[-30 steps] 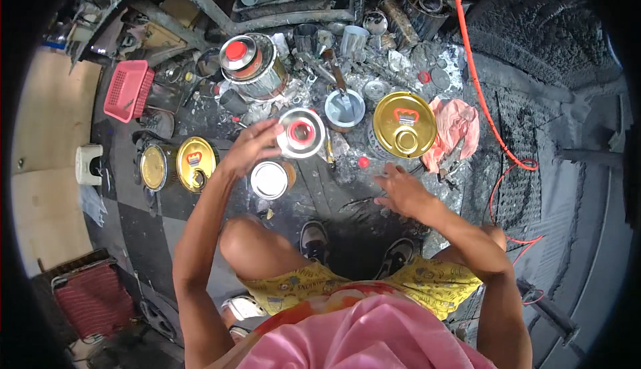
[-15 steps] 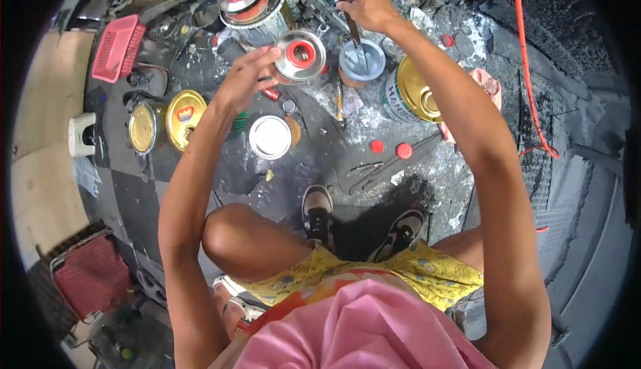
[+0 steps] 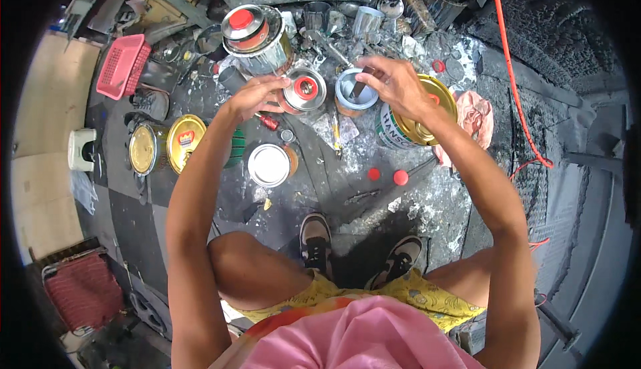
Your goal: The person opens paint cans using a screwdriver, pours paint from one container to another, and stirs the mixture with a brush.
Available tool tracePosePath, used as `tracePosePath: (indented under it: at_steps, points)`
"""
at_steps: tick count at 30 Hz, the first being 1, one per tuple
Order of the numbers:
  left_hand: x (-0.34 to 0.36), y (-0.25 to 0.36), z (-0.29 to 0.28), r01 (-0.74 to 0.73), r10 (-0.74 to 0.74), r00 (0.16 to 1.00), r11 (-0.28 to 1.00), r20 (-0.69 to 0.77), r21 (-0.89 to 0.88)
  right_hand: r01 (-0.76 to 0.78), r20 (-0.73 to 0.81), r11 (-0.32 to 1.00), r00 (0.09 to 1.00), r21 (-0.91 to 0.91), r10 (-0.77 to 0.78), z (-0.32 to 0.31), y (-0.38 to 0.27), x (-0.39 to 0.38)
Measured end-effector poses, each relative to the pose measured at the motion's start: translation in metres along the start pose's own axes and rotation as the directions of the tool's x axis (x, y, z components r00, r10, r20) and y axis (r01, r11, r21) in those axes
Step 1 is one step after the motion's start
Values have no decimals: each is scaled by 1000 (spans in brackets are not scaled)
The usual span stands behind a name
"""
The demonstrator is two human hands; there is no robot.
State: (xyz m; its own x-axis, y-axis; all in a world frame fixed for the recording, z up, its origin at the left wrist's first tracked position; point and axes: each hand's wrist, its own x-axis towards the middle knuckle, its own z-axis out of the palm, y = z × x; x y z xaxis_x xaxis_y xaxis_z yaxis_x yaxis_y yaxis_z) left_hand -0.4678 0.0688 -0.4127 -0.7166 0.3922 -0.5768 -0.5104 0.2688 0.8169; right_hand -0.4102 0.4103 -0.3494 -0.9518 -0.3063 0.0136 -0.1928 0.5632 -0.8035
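Note:
My left hand (image 3: 259, 96) grips the left side of a small round metal tin (image 3: 314, 96) with an open red-rimmed spout on top. In my right hand (image 3: 400, 88) is a dark flat stirring stick (image 3: 360, 88), its lower end inside a tub of grey-blue paint (image 3: 347, 105). The tub stands just right of the tin. Below my right hand is a large can with a gold lid (image 3: 412, 132), partly covered by that hand and wrist. Whether the tin touches the floor I cannot tell.
A big paint-streaked can (image 3: 274, 55) with a red-capped tin (image 3: 244, 30) on top stands behind my left hand. Nearer are a white-lidded can (image 3: 269, 165), red caps (image 3: 400, 178) and gold-lidded cans (image 3: 143, 148). A pink basket (image 3: 124, 66) and orange hose (image 3: 509, 55) flank the area.
The view has tilted up, so things sit lower. My right hand has come down closer to the tub, and the stick leans the other way. My left hand stays on the tin.

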Motion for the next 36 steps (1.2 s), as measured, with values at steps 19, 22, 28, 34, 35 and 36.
tracePosePath:
  at_steps: [19,22,28,34,35,36]
  points:
    - [19,-37,-30,53,-47,997,993,57,-110,409,-7,856,901,-318,-433,-5,27,9]
    - [19,-35,-26,61,-62,998,994,-10,-90,425,-30,872,895,-242,-444,-3,21,13]
    - [24,-28,-20,37,-31,999,990,40,-133,431,77,810,895,-397,-439,-12,17,16]
    - [22,-24,-19,15,-11,999,995,37,-101,267,139,910,962,-316,-234,-12,2,17]
    - [23,-22,-17,7,-2,999,995,53,-98,213,162,873,974,-439,-156,-16,2,18]
    - [23,-21,-13,9,-4,999,995,50,-99,215,164,873,974,-437,-157,-17,8,19]
